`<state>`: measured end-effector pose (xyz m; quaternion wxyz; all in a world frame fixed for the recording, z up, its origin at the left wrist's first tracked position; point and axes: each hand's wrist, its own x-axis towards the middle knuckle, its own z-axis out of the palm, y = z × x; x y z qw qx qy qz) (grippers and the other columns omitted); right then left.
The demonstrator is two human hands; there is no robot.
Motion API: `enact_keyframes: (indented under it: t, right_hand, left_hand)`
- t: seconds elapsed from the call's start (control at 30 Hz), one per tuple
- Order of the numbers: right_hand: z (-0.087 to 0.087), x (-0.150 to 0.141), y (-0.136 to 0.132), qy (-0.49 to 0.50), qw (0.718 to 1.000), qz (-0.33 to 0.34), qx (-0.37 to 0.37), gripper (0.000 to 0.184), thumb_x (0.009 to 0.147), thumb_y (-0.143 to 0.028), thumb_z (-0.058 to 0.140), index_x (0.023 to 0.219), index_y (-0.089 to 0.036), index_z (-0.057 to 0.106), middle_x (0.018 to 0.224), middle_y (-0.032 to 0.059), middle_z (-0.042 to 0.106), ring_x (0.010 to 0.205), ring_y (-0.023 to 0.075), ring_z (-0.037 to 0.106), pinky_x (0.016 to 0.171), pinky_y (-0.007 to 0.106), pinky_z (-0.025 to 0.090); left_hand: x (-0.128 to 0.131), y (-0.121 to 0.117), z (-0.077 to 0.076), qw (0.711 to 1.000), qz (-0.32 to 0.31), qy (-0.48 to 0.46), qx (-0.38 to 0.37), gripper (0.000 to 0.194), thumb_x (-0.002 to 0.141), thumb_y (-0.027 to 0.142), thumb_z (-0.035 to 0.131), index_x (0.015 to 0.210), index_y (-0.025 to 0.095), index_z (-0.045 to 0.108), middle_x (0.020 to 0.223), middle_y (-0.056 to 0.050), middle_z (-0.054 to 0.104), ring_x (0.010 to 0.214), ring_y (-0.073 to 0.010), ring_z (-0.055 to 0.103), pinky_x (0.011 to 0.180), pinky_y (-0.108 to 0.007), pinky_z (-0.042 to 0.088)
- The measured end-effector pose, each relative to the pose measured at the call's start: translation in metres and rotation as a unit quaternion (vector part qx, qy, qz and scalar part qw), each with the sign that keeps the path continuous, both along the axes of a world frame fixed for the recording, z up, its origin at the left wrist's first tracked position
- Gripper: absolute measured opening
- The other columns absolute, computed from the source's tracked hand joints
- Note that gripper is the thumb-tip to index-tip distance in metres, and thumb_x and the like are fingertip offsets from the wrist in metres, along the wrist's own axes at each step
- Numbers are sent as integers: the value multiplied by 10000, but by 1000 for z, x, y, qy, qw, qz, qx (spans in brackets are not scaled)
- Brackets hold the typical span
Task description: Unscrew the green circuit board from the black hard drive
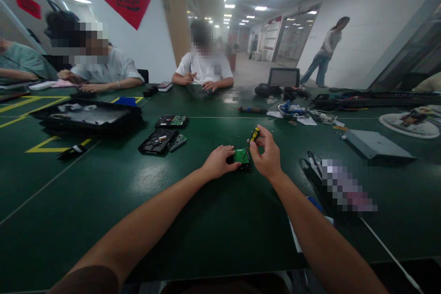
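In the middle of the green table lies a hard drive [241, 156], its green circuit board facing up. My left hand [220, 161] grips its left side between thumb and fingers. A screwdriver [255, 135] with a yellow and black handle is pinched in my right hand [267, 155]. It leans over the board, its tip at or near the surface; contact cannot be made out. Several tiny screws [236, 135] lie just behind the drive. To the left are a black plastic housing [156, 142], a loose circuit board [178, 142] and another drive-like unit [171, 121].
A large black tray [89, 117] stands at the left. On the right are a grey metal box [379, 143], a white round fan part [408, 126], a blurred-out object [346, 186] with a white cable, and bundled wires [292, 109]. A person [203, 66] sits opposite; others sit left.
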<state>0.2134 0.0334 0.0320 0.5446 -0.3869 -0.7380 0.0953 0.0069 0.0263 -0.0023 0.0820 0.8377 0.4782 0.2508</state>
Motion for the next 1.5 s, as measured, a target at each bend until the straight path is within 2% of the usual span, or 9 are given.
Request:
enact_keyframes:
  t: [0.23,0.4,0.6,0.77,0.97,1.13,1.33,1.5]
  right_hand:
    - [-1,-1,0,-2,1000,-26,16,613,909,-324,652,1476,-274,424,1222,109,636,882,214,686,788,426,632]
    - [-1,0,0,-13,1000,-8,17,583,948,-296,574,1501,-279,391,1280,118,629,934,226,693,825,446,631]
    - [-1,0,0,-16,999,-36,37,579,925,-334,626,1467,-276,431,1226,116,624,857,217,678,763,439,640]
    - [-2,0,2,-17,999,-33,38,572,945,-287,573,1491,-281,401,1304,122,613,885,217,685,807,459,633]
    - [0,0,1,-12,999,-31,43,579,916,-301,631,1461,-283,437,1210,112,618,858,213,678,743,428,638]
    - [-2,0,1,-7,999,-16,30,576,932,-269,592,1479,-281,410,1285,118,611,923,219,691,795,431,636]
    - [-2,2,2,-25,998,-37,43,588,914,-321,633,1466,-287,433,1183,105,617,846,214,658,739,429,641]
    - [0,3,1,-29,998,-28,39,577,944,-287,578,1493,-290,400,1250,113,613,882,222,672,783,445,637]
  left_hand:
    - [0,-2,4,1000,-4,4,-5,554,868,556,654,1253,158,685,1417,-142,616,1344,-293,561,1205,-480,350]
    - [0,-1,1,1000,2,1,-7,548,858,559,666,1254,181,685,1424,-126,614,1352,-286,554,1204,-480,351]
    - [0,-1,1,1000,-4,1,-4,540,866,546,663,1254,170,684,1420,-135,615,1352,-289,554,1203,-486,351]
    - [0,0,0,1000,1,2,-12,541,856,549,672,1249,178,685,1436,-128,603,1351,-284,555,1206,-487,343]
    - [0,0,0,1000,2,-2,-10,540,854,542,675,1254,179,684,1434,-131,604,1357,-283,551,1203,-488,346]
    - [0,0,0,1000,2,1,-12,548,854,551,671,1252,176,686,1444,-136,593,1357,-281,551,1203,-484,346]
    - [1,0,0,1000,2,5,-16,547,858,552,668,1269,191,677,1450,-123,590,1363,-282,544,1203,-494,341]
    - [2,-1,1,1000,0,3,-16,557,858,553,666,1266,174,679,1452,-136,586,1358,-281,549,1208,-474,340]
